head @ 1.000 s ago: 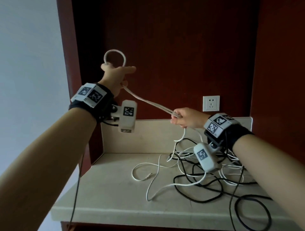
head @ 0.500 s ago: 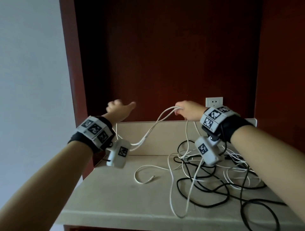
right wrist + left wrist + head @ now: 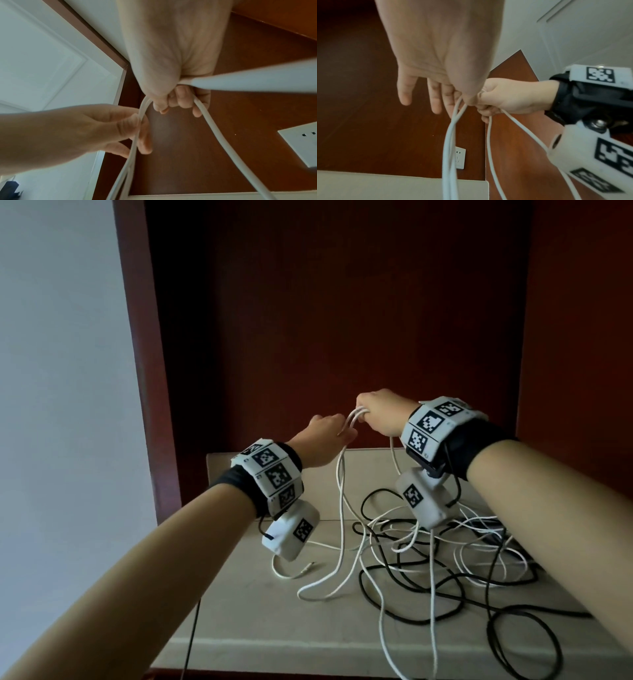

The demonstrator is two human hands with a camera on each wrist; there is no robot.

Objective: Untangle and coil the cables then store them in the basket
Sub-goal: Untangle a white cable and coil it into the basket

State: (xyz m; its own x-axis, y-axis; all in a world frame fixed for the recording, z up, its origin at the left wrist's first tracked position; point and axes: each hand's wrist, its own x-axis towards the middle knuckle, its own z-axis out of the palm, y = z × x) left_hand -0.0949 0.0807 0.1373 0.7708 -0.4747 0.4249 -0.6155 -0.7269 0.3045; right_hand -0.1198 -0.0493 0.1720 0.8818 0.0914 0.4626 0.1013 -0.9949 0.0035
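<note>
A white cable (image 3: 340, 494) hangs in loops from both hands above the counter. My right hand (image 3: 363, 414) holds its top bend in a fist, fingers curled round the strands (image 3: 178, 104). Touching it on the left, my left hand (image 3: 342, 433) pinches two hanging strands between thumb and forefinger (image 3: 139, 129), its other fingers nearly straight (image 3: 435, 100). The white cable (image 3: 448, 155) drops into a tangle with black cables (image 3: 428, 594) on the counter. No basket is in view.
The beige counter (image 3: 246, 611) sits in a dark red wooden alcove, its front edge near me. Cable loops hang over that edge at the right. A white wall socket (image 3: 302, 146) is on the back panel. A white wall stands to the left.
My left hand has come down from high on the left and moved right to my right hand, taking hold of the hanging white strands. My right hand rose slightly.
</note>
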